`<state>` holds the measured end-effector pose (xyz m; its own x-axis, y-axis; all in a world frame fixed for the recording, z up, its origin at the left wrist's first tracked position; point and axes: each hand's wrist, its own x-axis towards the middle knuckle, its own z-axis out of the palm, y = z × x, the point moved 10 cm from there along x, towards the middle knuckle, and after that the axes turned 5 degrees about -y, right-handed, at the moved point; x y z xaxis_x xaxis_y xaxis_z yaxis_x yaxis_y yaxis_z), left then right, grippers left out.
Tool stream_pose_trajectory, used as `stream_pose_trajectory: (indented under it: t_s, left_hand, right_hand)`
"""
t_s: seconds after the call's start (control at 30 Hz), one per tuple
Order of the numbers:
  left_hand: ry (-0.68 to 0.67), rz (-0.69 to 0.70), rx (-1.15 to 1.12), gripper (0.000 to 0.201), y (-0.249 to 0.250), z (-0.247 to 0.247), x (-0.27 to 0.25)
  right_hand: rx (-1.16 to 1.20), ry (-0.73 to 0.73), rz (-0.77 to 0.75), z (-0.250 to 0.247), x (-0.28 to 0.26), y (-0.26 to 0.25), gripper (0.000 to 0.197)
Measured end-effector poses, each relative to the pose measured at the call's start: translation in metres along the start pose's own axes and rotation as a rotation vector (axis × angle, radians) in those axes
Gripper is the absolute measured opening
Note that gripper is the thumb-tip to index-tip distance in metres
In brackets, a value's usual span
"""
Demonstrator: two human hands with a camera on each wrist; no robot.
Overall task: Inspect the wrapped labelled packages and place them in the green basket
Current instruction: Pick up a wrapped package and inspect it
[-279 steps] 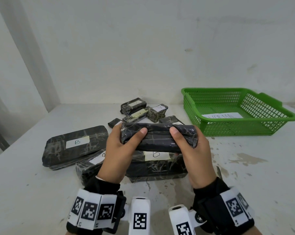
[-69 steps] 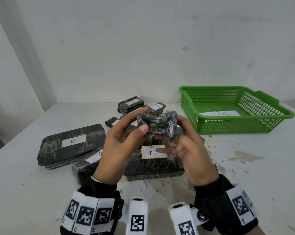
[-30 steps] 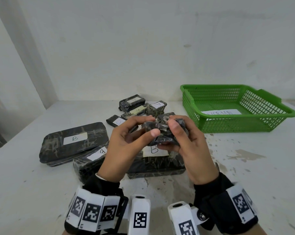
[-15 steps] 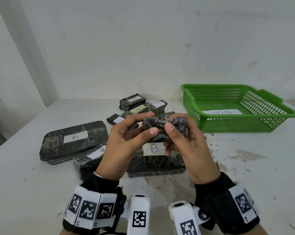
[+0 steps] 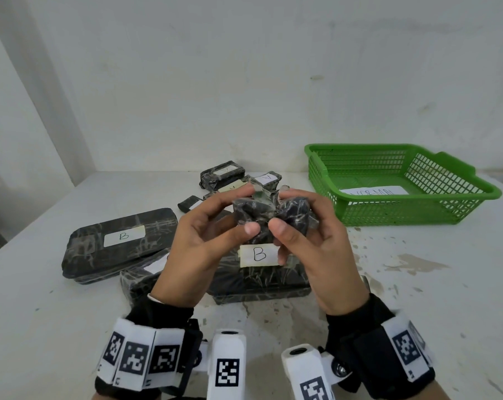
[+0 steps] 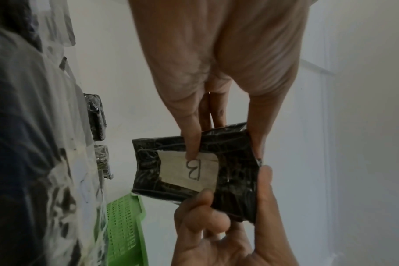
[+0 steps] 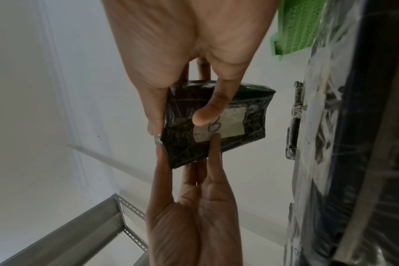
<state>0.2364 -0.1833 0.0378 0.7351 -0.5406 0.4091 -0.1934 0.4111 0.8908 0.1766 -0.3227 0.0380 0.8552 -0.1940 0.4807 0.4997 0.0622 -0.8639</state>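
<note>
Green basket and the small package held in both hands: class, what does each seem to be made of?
Green basket: apparently rigid moulded plastic, judging by its lattice walls and uniform colour. Small package: glossy black plastic film, probably, creased and reflective; its label looks like matte paper.

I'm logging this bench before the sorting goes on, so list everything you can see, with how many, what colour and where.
held package: one, black wrap, white label B, in both hands above the table
large packages: three, black, white labels, front left
small packages: about five, black, behind the hands
green basket: one, right, holds only a white paper sheet
table: one, white, stained
metal shelf frame: grey, to the left
left hand: pinches the held package
right hand: pinches the held package
</note>
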Motion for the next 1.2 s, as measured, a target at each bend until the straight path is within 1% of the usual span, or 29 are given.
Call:
stream_pose_trajectory:
  t_s: [0.13,0.27,0.3,0.4,0.5,0.57,0.6,0.63,0.67,0.7,0.73,0.8,0.87,0.9,1.0,1.07,1.1,1.17,1.2]
  left_hand:
    - [0.017,0.001,0.017,0.05,0.0,-0.001,0.001]
    - [-0.018,0.006,0.006,0.055,0.001,0.003,0.0]
    - [-0.027,0.013,0.008,0.054,0.001,0.004,0.0]
    - [-0.026,0.022,0.036,0.049,0.0,0.004,0.001]
    - [-0.005,0.022,0.046,0.046,-0.001,0.001,0.001]
    - [0.024,0.036,0.046,0.044,-0.001,0.0,0.001]
    - [0.044,0.044,0.044,0.043,0.0,-0.001,0.001]
    - [0.072,0.049,0.037,0.043,0.0,-0.003,0.002]
    - [0.104,0.05,0.011,0.042,-0.001,-0.006,0.002]
    - [0.145,0.045,-0.038,0.04,-0.002,-0.011,0.002]
    - [0.187,0.036,-0.099,0.039,-0.003,-0.016,0.001]
    - [0.247,0.017,-0.195,0.043,-0.004,-0.024,0.001]
    - [0.274,0.004,-0.268,0.039,-0.005,-0.028,0.001]
    - [0.283,-0.002,-0.305,0.038,-0.006,-0.029,0.001]
    - [0.296,-0.034,-0.401,0.039,-0.008,-0.03,0.0]
    - [0.282,-0.073,-0.427,0.038,-0.012,-0.028,0.0]
    - [0.274,-0.098,-0.429,0.038,-0.015,-0.027,0.0]
    - [0.242,-0.152,-0.42,0.039,-0.021,-0.022,0.001]
    - [0.219,-0.181,-0.41,0.041,-0.024,-0.018,0.002]
  right_hand:
    - [-0.014,-0.006,0.022,0.001,0.001,0.003,0.032]
    - [0.022,-0.031,0.03,0.004,0.001,0.003,0.043]
    - [0.012,-0.009,0.024,0.002,0.0,0.002,0.041]
    - [-0.021,0.061,-0.002,-0.004,0.0,-0.001,0.024]
    - [-0.036,0.074,0.01,-0.005,-0.001,0.002,0.024]
    - [-0.034,0.068,0.031,-0.005,0.0,0.005,0.032]
    - [-0.029,0.051,0.049,-0.003,0.001,0.006,0.041]
    - [-0.024,0.027,0.07,0.0,0.001,0.008,0.054]
    - [-0.029,0.006,0.089,0.002,0.001,0.01,0.069]
    - [-0.044,0.001,0.107,0.002,0.001,0.011,0.079]
    - [-0.067,0.016,0.123,-0.001,0.001,0.012,0.081]
    - [-0.123,0.089,0.145,-0.013,0.001,0.013,0.068]
    - [-0.175,0.165,0.16,-0.029,0.001,0.017,0.055]
    - [-0.2,0.189,0.162,-0.035,0.001,0.019,0.052]
    - [-0.234,0.225,0.153,-0.042,0.002,0.021,0.042]
    - [-0.174,0.233,0.165,-0.043,0.005,0.023,0.034]
    - [-0.136,0.233,0.174,-0.044,0.007,0.025,0.038]
    - [-0.044,0.252,0.198,-0.046,0.01,0.027,0.051]
    - [0.005,0.267,0.201,-0.048,0.011,0.027,0.054]
